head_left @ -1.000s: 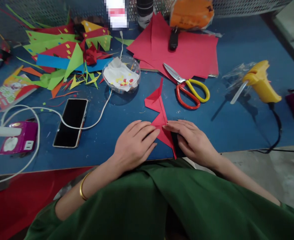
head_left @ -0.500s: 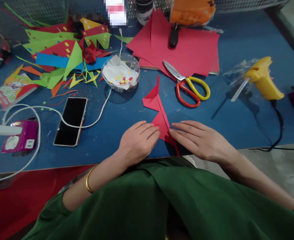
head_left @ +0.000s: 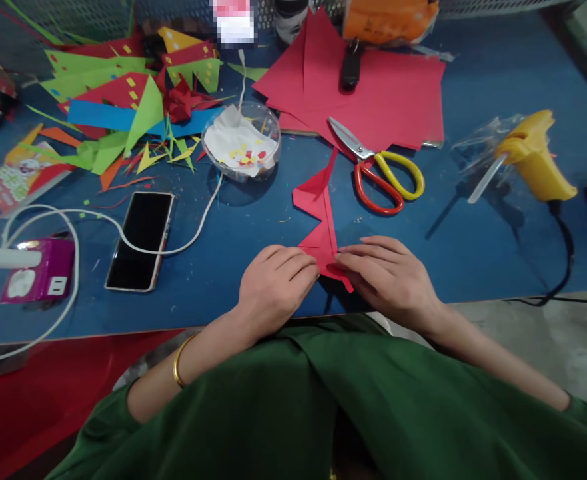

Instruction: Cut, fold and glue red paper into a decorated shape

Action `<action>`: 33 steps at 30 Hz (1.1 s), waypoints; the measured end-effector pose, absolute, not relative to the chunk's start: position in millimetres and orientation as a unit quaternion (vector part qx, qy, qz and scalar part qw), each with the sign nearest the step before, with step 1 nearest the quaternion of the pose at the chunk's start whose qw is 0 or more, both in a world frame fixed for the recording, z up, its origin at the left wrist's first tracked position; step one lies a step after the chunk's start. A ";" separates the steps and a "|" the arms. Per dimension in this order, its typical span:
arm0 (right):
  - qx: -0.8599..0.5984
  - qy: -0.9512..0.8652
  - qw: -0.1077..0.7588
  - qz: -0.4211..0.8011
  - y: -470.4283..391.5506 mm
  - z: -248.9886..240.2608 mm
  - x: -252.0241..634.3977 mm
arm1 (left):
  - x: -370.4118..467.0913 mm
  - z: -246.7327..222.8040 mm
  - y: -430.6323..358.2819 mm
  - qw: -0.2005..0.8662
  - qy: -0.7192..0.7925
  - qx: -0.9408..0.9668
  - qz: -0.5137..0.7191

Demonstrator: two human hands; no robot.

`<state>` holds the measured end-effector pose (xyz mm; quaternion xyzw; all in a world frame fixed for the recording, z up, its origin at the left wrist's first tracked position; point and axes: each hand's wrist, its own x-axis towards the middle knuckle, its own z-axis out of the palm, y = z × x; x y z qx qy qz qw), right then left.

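Observation:
A folded red paper piece [head_left: 323, 237] lies on the blue table near its front edge, with a pointed flap at its far end and a narrow strip toward me. My left hand [head_left: 279, 283] is closed on its left side, fingers together and curled over the paper's near part. On the right side my right hand [head_left: 390, 277] pinches the paper's edge between thumb and fingertips. Beyond the paper lie scissors with one red and one yellow handle [head_left: 378, 177], their blades resting on stacked red sheets [head_left: 388, 93].
A clear bowl [head_left: 242, 143] holds tissue and paper bits. Colourful cut paper [head_left: 108, 100] is piled at the back left. A phone [head_left: 140, 240] and purple box [head_left: 40, 270] lie left; a yellow glue gun [head_left: 536, 157] lies right.
The red paper has turned slightly, its far tip swinging right and its near strip lifting. My right hand's fingers have curled in more around its edge. The view has shifted slightly.

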<state>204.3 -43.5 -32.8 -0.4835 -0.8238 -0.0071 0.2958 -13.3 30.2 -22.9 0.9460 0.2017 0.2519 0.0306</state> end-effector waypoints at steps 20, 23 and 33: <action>-0.678 -0.672 0.279 0.104 -45.1 -32.7 176.0 | -23.4 -26.0 39.1 0.224 0.360 0.870 0.251; -0.680 -0.677 0.266 0.095 -43.1 -31.8 175.7 | -23.1 -25.7 39.8 0.232 0.368 0.866 0.246; -0.688 -0.676 0.251 0.087 -40.9 -28.6 172.3 | -17.7 -26.2 42.5 0.213 0.361 0.879 0.229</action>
